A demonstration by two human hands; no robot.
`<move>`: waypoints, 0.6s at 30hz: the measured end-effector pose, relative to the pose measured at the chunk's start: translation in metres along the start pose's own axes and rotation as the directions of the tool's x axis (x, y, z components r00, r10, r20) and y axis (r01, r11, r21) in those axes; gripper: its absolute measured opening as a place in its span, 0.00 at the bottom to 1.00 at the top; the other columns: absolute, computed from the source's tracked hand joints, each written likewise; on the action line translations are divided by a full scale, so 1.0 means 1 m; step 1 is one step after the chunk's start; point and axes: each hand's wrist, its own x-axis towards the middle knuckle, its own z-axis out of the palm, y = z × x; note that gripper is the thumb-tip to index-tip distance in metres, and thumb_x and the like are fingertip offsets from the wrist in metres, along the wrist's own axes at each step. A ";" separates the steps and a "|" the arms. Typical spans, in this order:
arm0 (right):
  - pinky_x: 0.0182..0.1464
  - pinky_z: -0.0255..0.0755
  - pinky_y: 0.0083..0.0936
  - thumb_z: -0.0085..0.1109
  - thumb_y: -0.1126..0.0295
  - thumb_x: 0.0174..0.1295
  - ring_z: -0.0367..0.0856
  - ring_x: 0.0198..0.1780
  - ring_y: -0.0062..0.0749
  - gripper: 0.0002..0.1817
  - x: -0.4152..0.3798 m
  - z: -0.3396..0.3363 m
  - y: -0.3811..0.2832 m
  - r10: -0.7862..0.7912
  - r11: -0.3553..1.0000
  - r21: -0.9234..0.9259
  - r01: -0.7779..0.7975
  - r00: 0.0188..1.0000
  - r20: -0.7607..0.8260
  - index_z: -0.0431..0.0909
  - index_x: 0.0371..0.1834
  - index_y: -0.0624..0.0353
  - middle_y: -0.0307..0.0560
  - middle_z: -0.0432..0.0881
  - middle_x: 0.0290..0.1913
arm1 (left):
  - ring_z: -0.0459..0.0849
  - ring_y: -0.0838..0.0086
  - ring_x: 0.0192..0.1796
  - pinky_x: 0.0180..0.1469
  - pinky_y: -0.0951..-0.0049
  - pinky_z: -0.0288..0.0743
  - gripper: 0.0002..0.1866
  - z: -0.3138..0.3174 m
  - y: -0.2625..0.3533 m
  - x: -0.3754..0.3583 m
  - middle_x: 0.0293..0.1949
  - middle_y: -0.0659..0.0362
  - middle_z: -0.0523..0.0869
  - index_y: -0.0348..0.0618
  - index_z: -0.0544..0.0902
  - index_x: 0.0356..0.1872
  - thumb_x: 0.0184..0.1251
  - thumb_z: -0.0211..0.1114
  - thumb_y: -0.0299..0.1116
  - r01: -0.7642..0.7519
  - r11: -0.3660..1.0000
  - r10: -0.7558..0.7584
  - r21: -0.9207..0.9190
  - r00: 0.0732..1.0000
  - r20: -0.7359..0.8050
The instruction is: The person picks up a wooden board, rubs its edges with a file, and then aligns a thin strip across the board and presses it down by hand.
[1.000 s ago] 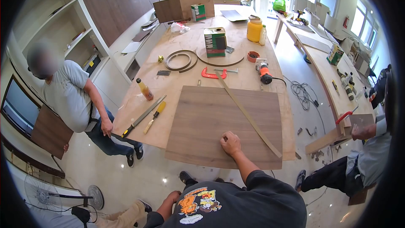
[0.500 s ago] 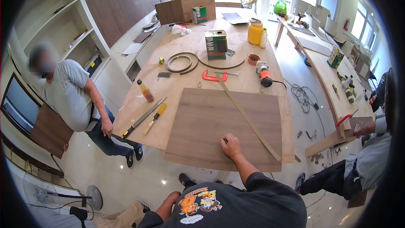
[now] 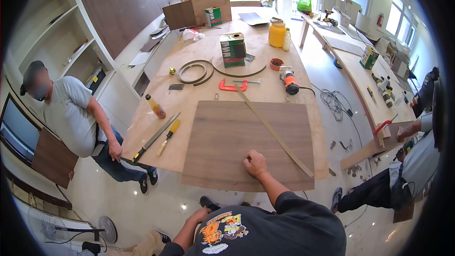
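My right hand rests with curled fingers on a brown wood-grain panel; whatever its fingers hold, if anything, is hidden. Low at my body is my left hand, its fingers out of sight against my dark shirt. A thin edging strip lies diagonally across the panel, right of my right hand. Beyond the panel's far edge sits a red clamp. Left of the panel, a file and a yellow-handled tool lie on the plywood table.
The table also bears a small bottle, coiled edging, a green-white can, a yellow jar and an orange-black power tool. One person stands at left with a panel; another works at the right bench.
The view has shifted slightly, moving the far table items left in frame. The person at left has lowered their head. My right hand stays in about the same place on the panel.
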 end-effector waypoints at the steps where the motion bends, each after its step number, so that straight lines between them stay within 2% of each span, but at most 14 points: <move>1: 0.41 0.73 0.41 0.59 0.66 0.51 0.80 0.37 0.47 0.04 0.000 0.001 0.001 -0.003 1.000 0.009 0.003 1.000 0.004 0.78 0.27 0.52 0.45 0.81 0.33 | 0.85 0.52 0.42 0.45 0.61 0.76 0.21 -0.016 0.024 0.001 0.39 0.42 0.86 0.39 0.85 0.39 0.61 0.61 0.49 -0.025 0.999 0.024 0.039 1.000 0.019; 3: 0.41 0.73 0.40 0.59 0.67 0.51 0.79 0.37 0.47 0.04 0.000 0.001 0.001 -0.005 1.000 0.029 0.005 1.000 0.009 0.78 0.28 0.53 0.45 0.81 0.33 | 0.86 0.60 0.37 0.40 0.64 0.77 0.22 -0.035 0.061 0.008 0.34 0.46 0.87 0.37 0.85 0.36 0.66 0.59 0.50 -0.097 0.994 0.098 0.054 0.995 -0.022; 6: 0.41 0.73 0.40 0.58 0.67 0.51 0.79 0.36 0.48 0.04 0.000 -0.001 -0.002 -0.004 0.999 0.049 0.004 1.000 0.008 0.77 0.28 0.54 0.46 0.81 0.32 | 0.84 0.75 0.33 0.38 0.71 0.76 0.18 -0.074 0.130 -0.001 0.30 0.56 0.87 0.37 0.84 0.33 0.67 0.61 0.45 -0.042 0.973 0.033 -0.229 0.999 -0.043; 9: 0.41 0.73 0.40 0.58 0.67 0.50 0.79 0.36 0.48 0.04 0.001 -0.001 -0.004 -0.020 0.999 0.028 0.020 1.000 -0.007 0.77 0.28 0.54 0.47 0.80 0.32 | 0.84 0.76 0.33 0.35 0.73 0.75 0.16 -0.098 0.157 0.007 0.28 0.56 0.86 0.36 0.83 0.30 0.69 0.59 0.40 -0.271 0.920 0.190 -0.282 0.940 -0.282; 12: 0.41 0.73 0.40 0.57 0.68 0.50 0.79 0.35 0.48 0.04 0.002 0.005 -0.002 -0.045 0.999 -0.007 0.045 0.999 -0.019 0.78 0.28 0.54 0.47 0.80 0.31 | 0.83 0.77 0.32 0.35 0.73 0.75 0.13 -0.119 0.159 0.024 0.28 0.58 0.86 0.37 0.83 0.30 0.68 0.59 0.37 -0.472 0.859 0.353 -0.200 0.827 -0.437; 14: 0.40 0.73 0.40 0.56 0.67 0.50 0.79 0.34 0.47 0.05 0.013 0.007 -0.011 -0.074 0.997 -0.031 0.073 0.997 -0.020 0.78 0.27 0.54 0.48 0.80 0.29 | 0.82 0.78 0.31 0.35 0.75 0.77 0.10 -0.131 0.154 0.031 0.28 0.60 0.85 0.36 0.82 0.34 0.67 0.60 0.34 -0.470 0.823 0.316 -0.319 0.845 -0.430; 18: 0.36 0.74 0.33 0.57 0.68 0.51 0.80 0.31 0.39 0.05 0.003 0.010 0.003 0.102 0.993 0.053 -0.102 0.995 0.012 0.78 0.26 0.56 0.48 0.80 0.28 | 0.83 0.78 0.32 0.37 0.76 0.78 0.10 -0.164 0.155 0.071 0.28 0.59 0.85 0.35 0.81 0.36 0.68 0.60 0.33 -0.458 0.766 0.290 -0.451 0.873 -0.393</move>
